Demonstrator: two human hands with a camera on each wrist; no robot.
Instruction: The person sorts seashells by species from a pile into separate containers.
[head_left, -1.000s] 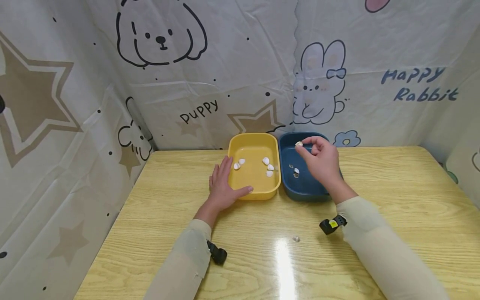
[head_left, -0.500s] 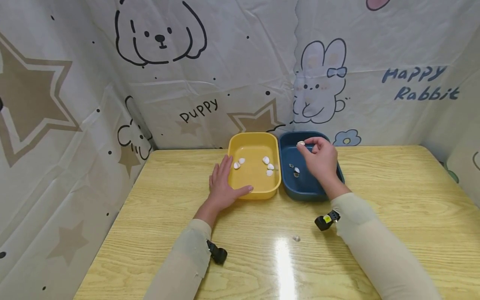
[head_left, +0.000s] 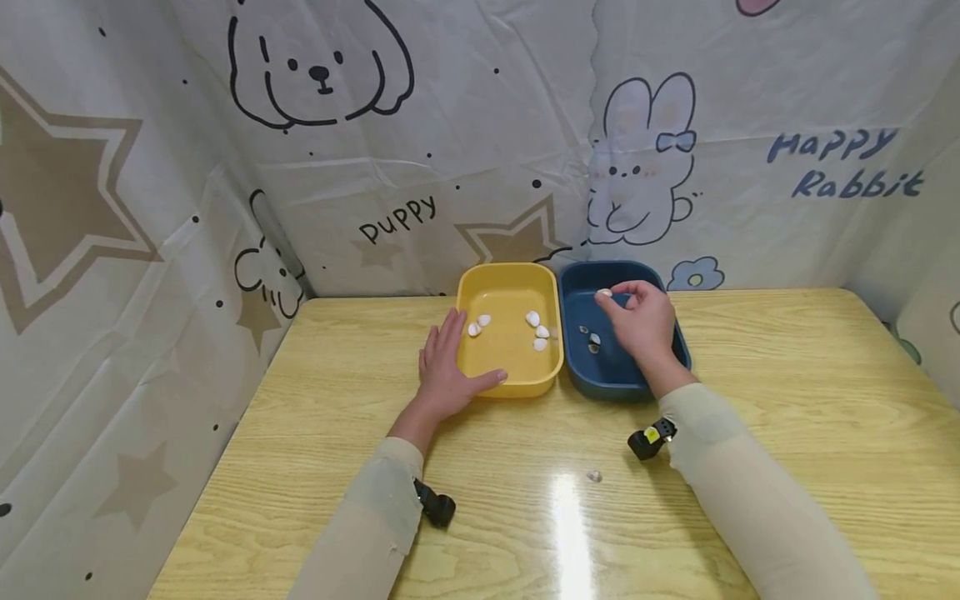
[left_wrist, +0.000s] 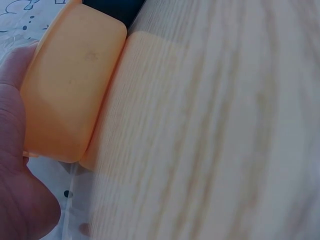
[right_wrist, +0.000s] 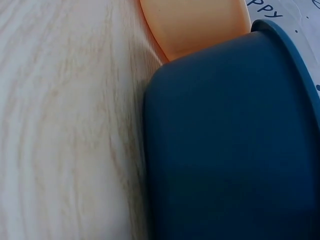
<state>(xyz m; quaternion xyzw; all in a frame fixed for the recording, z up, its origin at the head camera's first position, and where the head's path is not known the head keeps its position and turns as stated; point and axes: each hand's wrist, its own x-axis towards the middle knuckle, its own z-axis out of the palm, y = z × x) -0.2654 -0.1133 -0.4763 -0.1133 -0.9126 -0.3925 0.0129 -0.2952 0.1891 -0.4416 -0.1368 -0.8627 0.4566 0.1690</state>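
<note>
In the head view my right hand [head_left: 643, 323] pinches a small white shell [head_left: 603, 292] between thumb and fingertip, over the blue tray [head_left: 607, 389]. Several small shells lie on that tray's floor, among them a white one [head_left: 595, 339] and darker ones. To its left stands the yellow tray [head_left: 517, 389], holding several white shells, such as one near its right wall [head_left: 532, 318]. My left hand [head_left: 447, 379] rests against its near left corner, fingers spread along the side and thumb at the front rim. The right wrist view shows the blue tray's outer wall [right_wrist: 230, 135], without the hand.
One small shell [head_left: 595, 476] lies on the wooden table [head_left: 322, 500] in front of the trays. Behind the table hangs a printed cloth [head_left: 495, 125], close to the trays' back rims. Another cloth side [head_left: 135, 375] borders the table at left.
My right hand has shifted slightly, with the pinched shell moving a little right and lower in view. The left hand stays at the yellow tray. The shells lying in both trays look unmoved.
</note>
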